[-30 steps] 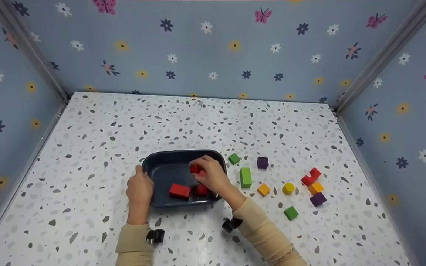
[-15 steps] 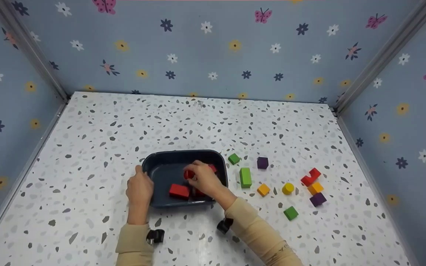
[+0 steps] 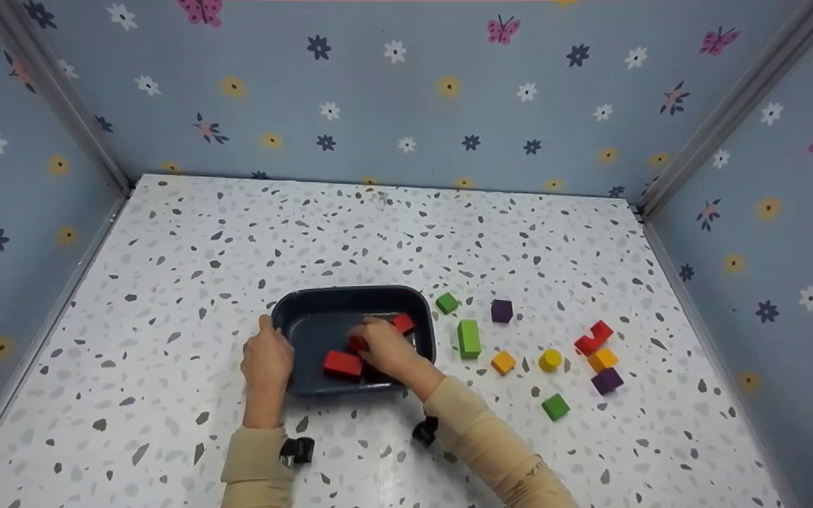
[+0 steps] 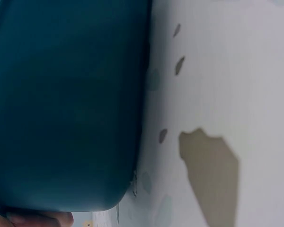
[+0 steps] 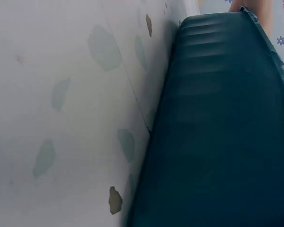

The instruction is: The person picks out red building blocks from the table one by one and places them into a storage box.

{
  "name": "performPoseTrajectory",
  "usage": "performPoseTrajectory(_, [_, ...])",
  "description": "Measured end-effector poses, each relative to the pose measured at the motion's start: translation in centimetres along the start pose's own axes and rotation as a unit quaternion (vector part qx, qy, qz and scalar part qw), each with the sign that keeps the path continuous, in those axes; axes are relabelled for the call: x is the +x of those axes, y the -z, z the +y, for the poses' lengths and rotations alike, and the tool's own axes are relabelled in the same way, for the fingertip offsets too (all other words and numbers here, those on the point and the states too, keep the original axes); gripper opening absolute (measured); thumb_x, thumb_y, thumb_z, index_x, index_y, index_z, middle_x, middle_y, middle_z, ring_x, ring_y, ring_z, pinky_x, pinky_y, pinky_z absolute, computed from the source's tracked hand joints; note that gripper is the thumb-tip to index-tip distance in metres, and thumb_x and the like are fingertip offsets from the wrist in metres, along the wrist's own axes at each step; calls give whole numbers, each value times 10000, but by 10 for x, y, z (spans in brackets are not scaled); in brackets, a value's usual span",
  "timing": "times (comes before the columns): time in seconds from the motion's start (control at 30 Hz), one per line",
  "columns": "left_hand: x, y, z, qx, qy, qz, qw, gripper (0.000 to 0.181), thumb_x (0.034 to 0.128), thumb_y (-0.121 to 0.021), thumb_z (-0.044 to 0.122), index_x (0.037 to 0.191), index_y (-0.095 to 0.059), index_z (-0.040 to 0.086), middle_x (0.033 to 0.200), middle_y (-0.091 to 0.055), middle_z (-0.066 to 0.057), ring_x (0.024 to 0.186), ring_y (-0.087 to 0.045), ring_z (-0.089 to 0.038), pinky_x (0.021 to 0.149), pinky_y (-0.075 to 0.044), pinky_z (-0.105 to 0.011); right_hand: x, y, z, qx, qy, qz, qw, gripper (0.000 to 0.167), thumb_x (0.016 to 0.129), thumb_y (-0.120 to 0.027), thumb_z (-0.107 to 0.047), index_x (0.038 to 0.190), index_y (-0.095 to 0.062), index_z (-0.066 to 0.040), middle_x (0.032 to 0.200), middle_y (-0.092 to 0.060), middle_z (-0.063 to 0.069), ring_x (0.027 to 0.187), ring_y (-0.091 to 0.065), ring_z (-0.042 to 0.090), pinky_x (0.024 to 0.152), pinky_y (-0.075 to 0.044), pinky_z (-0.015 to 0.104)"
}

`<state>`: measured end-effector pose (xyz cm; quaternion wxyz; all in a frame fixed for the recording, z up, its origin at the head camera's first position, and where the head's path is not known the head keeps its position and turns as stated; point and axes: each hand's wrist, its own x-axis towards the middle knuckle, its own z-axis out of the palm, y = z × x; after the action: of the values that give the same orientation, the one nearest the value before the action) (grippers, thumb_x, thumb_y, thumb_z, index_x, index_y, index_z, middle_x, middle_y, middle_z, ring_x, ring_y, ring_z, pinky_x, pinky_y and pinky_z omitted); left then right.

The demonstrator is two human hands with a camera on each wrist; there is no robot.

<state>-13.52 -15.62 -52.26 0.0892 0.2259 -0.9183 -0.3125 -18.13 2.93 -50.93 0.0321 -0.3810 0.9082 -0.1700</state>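
A dark blue tray [image 3: 315, 331] stands on the speckled table, and its outer wall fills much of both wrist views. My left hand [image 3: 267, 358] grips the tray's left side at the rim; some of its fingers show at the bottom of the left wrist view. Inside the tray, my right hand [image 3: 387, 347] pinches a small red block [image 3: 357, 343], mostly covered by the fingers. A red rectangular block [image 3: 343, 365] lies just in front of it on the tray floor. Behind the right hand is another red block [image 3: 402, 324]. A further red piece under the hand is largely hidden.
Right of the tray lie a long light green block [image 3: 469, 339], green cubes [image 3: 555, 407], purple cubes [image 3: 502, 311], orange cubes [image 3: 503, 363], a yellow cylinder [image 3: 550, 360] and a red notched block [image 3: 594, 338]. Flower-patterned walls [image 3: 406, 92] enclose the table's back and sides.
My right hand has moved left and lowered toward the tray floor with the red block. The red block at the tray's right side has come into clearer view. My left hand has not moved.
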Motion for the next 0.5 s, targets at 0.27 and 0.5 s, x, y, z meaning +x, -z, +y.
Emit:
performPoseTrajectory(0.27, [0,1,1,29,-43,-101,9999,197,916,-413,118,1071,-408,-4,822,-560,-363,740,-565,-472,533,-414,-559,1,-4,3,-127,271,-21,9996,188,774,-591,26,905,-675,-79,771,-643,-4,874,-588,157,792,-434,241])
performPoseTrajectory(0.5, [0,1,1,6,-29,-58,10000,180,909,-424,117,1043,-408,-2,832,-556,-369,749,-558,-480,548,-408,-563,3,-6,3,-233,267,-151,9993,187,828,-541,4,905,-686,-85,832,-654,7,808,-602,139,708,-457,228])
